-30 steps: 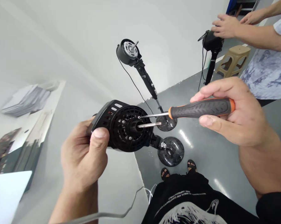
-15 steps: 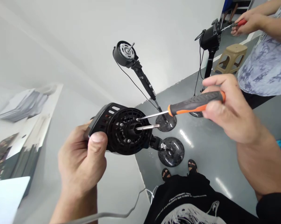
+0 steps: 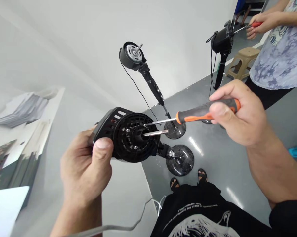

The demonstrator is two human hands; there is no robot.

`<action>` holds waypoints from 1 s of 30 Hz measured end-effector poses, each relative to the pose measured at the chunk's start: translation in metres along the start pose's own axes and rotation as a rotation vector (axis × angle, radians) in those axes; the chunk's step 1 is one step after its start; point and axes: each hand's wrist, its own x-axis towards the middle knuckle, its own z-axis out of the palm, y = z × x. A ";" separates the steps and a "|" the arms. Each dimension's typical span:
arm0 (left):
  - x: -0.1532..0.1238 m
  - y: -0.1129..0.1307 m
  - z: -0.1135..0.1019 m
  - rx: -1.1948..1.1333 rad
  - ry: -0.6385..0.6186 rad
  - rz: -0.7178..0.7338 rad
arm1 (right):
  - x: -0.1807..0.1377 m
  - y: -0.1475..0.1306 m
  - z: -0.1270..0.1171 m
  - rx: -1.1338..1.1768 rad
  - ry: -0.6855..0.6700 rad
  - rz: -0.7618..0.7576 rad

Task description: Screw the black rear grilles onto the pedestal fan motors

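Observation:
My left hand (image 3: 89, 168) is closed around the side of a black fan motor housing (image 3: 115, 131), thumb on its front rim. A metal shaft (image 3: 155, 133) sticks out from the middle of the housing's slotted front, with several small screws around it. In my right hand (image 3: 247, 115) is a screwdriver (image 3: 195, 113) with a grey and orange handle, gripped between thumb and fingers. Its tip meets a screw near the upper right of the shaft. Below the housing, a joint leads down to a round black base (image 3: 180, 160) on the floor.
Another fan stand with a bare motor (image 3: 133, 54) stands against the white wall. At the upper right, a co-worker's hands (image 3: 264, 24) work a red-handled screwdriver at a third fan motor (image 3: 222, 39). A beige stool (image 3: 244, 61) is behind. Papers (image 3: 22, 108) lie at the left.
My right hand's fingers have shifted around the screwdriver handle, the tip staying at the same screw. My left hand keeps its hold. The co-worker's hands have changed position slightly.

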 end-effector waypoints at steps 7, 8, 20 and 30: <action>0.001 0.001 0.001 0.026 0.017 0.012 | -0.003 -0.002 0.001 0.024 -0.012 -0.061; 0.001 0.001 0.001 0.017 0.008 0.013 | -0.002 -0.002 0.001 0.030 0.025 -0.037; -0.001 0.006 0.001 0.039 0.014 0.034 | -0.003 -0.004 0.003 0.030 -0.016 0.038; -0.002 0.005 0.001 0.007 0.016 0.005 | -0.001 -0.002 0.007 0.137 -0.043 -0.018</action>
